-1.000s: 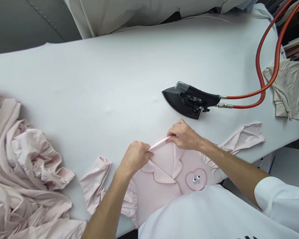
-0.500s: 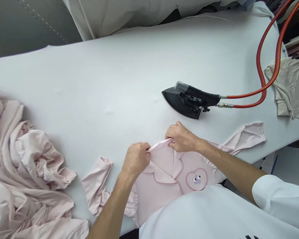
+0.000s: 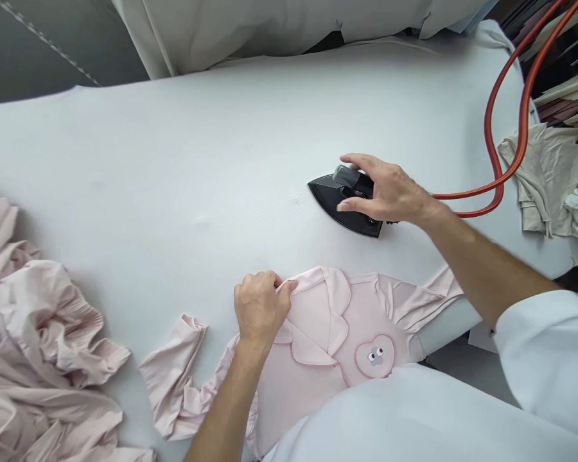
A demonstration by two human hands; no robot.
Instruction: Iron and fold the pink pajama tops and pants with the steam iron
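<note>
A pink collared shirt (image 3: 298,404) lies at the near edge of the padded ironing table, with a heart-shaped patch (image 3: 375,356) on its chest and both sleeves spread out. My left hand (image 3: 261,307) pinches the shirt's collar at its left corner, thumb on top. Over the handle of a black iron (image 3: 340,204) is my right hand (image 3: 390,192), its thumb and fingers apart on either side of the grip. The iron rests on the table, tip pointing left. Whether my right palm touches the handle cannot be made out.
A heap of pink garments (image 3: 43,359) covers the table's left side. Red hoses (image 3: 492,147) run from the iron to the upper right. Folded beige clothes (image 3: 546,179) lie at the right end. White cloth (image 3: 279,29) hangs beyond the far edge of the ironing table (image 3: 173,160).
My right hand has let go of the collar and moved up and right to the iron's handle. My left hand still holds the collar, which now lies flatter. The view has shifted slightly.
</note>
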